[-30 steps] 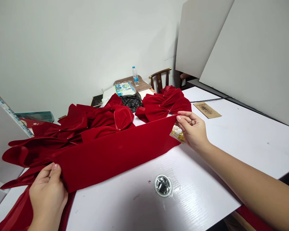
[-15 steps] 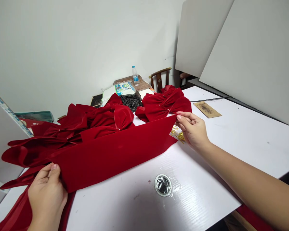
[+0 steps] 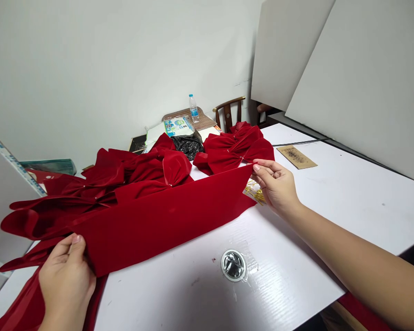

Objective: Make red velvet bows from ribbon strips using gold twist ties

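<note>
A flat strip of red velvet fabric [image 3: 172,216] is stretched between my two hands above the white table [image 3: 152,294]. My left hand [image 3: 67,271] pinches its left end near the upper corner. Thumb and fingers of my right hand [image 3: 274,184] pinch the upper right corner. Behind the strip lie several gathered red bows, one group [image 3: 177,168] at the centre left and another [image 3: 241,147] just beyond my right hand. Gold ties in a clear bag [image 3: 255,191] show partly beside the strip's right end. More red fabric [image 3: 24,303] hangs at the lower left.
A round grommet [image 3: 233,265] with clear tape is set in the table. A brown card [image 3: 296,156] lies at the right. Farther back are a black plastic bag [image 3: 189,145], a water bottle [image 3: 193,109] and a wooden chair [image 3: 228,112]. White panels [image 3: 369,82] lean at the right.
</note>
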The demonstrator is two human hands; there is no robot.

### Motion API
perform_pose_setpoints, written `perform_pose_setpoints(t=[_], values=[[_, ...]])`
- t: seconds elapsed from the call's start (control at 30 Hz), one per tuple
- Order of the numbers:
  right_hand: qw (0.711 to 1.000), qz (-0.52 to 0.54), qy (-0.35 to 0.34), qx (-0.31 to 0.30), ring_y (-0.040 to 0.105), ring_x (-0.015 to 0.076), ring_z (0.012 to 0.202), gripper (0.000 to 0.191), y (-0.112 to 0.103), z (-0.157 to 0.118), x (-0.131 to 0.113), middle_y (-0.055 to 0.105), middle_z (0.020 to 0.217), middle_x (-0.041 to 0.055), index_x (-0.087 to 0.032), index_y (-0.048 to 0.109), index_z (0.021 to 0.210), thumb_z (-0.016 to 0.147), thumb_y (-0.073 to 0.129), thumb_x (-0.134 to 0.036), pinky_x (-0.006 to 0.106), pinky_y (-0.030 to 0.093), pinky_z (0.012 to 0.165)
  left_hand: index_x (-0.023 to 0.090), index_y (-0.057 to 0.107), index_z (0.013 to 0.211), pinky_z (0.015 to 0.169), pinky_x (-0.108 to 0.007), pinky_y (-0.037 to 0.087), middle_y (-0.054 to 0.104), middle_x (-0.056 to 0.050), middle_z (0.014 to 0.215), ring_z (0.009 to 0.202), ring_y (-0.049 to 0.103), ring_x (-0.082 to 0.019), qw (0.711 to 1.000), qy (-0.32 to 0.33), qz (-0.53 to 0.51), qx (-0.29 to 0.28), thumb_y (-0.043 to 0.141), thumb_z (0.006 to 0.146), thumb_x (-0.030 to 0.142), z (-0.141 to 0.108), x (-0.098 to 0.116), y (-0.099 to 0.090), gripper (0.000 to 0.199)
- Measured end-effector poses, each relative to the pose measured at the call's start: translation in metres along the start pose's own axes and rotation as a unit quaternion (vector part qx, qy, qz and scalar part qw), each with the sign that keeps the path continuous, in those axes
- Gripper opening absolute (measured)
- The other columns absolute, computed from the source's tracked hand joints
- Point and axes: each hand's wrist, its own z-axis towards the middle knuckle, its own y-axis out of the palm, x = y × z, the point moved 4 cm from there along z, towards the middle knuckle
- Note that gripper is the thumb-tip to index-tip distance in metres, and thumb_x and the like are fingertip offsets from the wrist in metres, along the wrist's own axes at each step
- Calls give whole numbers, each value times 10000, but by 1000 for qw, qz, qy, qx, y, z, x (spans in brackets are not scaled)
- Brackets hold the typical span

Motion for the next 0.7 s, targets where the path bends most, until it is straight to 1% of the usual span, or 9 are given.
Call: perform_pose_setpoints(t=[0.07, 0.1, 0.23, 0.3, 0.37, 0.47, 0.53, 0.63, 0.7], values=[[1000, -3, -1, 0, 720, 121, 739, 430, 0, 0, 0, 744, 784, 7, -190, 746, 911, 614, 961, -415, 282, 651, 770, 201, 626, 810, 526, -189, 346, 557, 62, 681, 607, 444, -89, 997, -56, -58, 15, 754, 482, 281, 0, -3, 1, 361], [1000, -6, -2, 0, 718, 120, 734, 422, 1, 0, 0, 745, 784, 7, -192, 748, 917, 623, 958, -410, 287, 651, 776, 195, 632, 800, 548, -192, 367, 573, 59, 696, 634, 468, -93, 995, -61, -71, 25, 750, 475, 252, 1, -4, 1, 350], [1000, -8, 1, 4, 713, 119, 724, 436, -2, 3, 1, 750, 789, 5, -192, 754, 925, 603, 965, -397, 299, 648, 790, 180, 615, 794, 599, -233, 424, 594, 46, 718, 662, 508, -113, 997, 23, -49, 58, 747, 557, 248, 9, -3, -4, 279], [1000, -9, 3, -1, 718, 130, 744, 476, -7, 9, 1, 751, 791, 7, -190, 752, 933, 576, 976, -412, 314, 644, 807, 171, 618, 830, 586, -234, 412, 579, 45, 695, 634, 495, -110, 995, 68, -35, 59, 740, 634, 258, 10, 7, -9, 247], [1000, -21, -19, -12, 733, 152, 810, 498, -12, 16, -4, 765, 858, 23, -200, 745, 977, 606, 962, -451, 354, 632, 881, 156, 646, 884, 571, -230, 402, 574, 43, 673, 606, 487, -106, 990, 128, 2, 52, 716, 715, 265, 7, 33, -14, 213], [986, -65, -155, 0, 724, 195, 1052, 436, -9, 18, -34, 755, 1135, 58, -245, 732, 1066, 737, 887, -487, 413, 554, 1067, 128, 714, 985, 641, -247, 470, 677, 0, 777, 675, 580, -127, 962, 254, 101, -5, 700, 806, 273, -11, 96, -11, 231], [962, -115, -246, -35, 673, 223, 1193, 385, 11, 3, -62, 719, 1250, 66, -275, 730, 1127, 807, 841, -457, 428, 501, 1135, 137, 734, 965, 670, -243, 481, 727, -12, 821, 700, 610, -126, 920, 350, 149, -91, 668, 877, 296, -32, 143, 5, 193], [909, -202, -298, -210, 670, 251, 1196, 340, 66, -38, -99, 726, 1237, 73, -279, 732, 1192, 880, 777, -410, 436, 514, 1103, 168, 744, 937, 662, -248, 480, 752, -2, 820, 654, 622, -120, 804, 517, 200, -216, 577, 956, 285, -75, 199, 39, 205], [862, -239, -349, -281, 691, 253, 1139, 370, 99, -67, -118, 742, 1204, 63, -275, 734, 1192, 852, 808, -403, 415, 557, 1016, 175, 733, 934, 688, -264, 498, 749, -6, 822, 694, 658, -143, 730, 590, 210, -274, 527, 973, 256, -102, 220, 60, 225]])
